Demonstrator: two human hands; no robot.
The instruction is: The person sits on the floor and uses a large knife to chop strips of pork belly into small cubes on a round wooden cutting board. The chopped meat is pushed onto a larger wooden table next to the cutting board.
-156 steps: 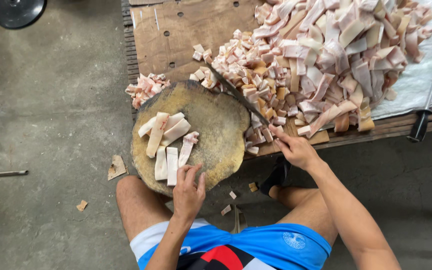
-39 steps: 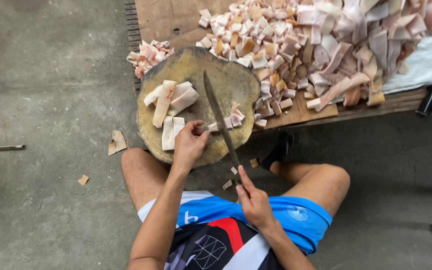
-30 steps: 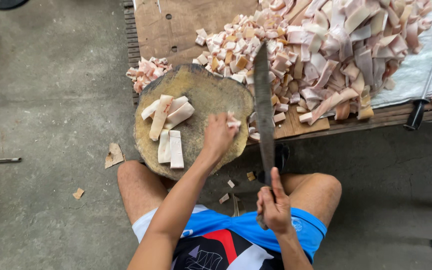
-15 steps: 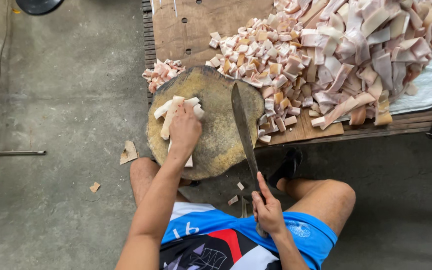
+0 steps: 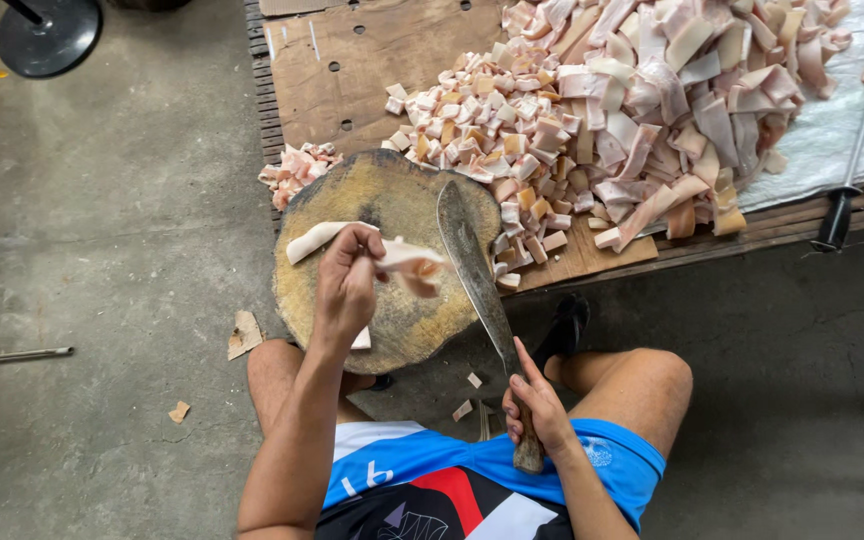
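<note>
Head view looks down on a person sitting low. Closest, the right hand (image 5: 537, 415) is wrapped tight around the handle of a long knife (image 5: 474, 270), and the blade tip rests near the far right edge of the round block (image 5: 372, 345). A bit farther, the left hand (image 5: 345, 285) pinches a bunch of pale strips (image 5: 392, 258) and lifts them just above the middle of the block. To do this well, lay the strips flat and side by side, curl the fingers back, and keep the blade off them until they lie flat. Beyond the block, cut cubes (image 5: 482, 120) and big uncut pieces (image 5: 672, 90) are piled on a board (image 5: 352, 60). A second knife (image 5: 847, 170) lies at the far right.
</note>
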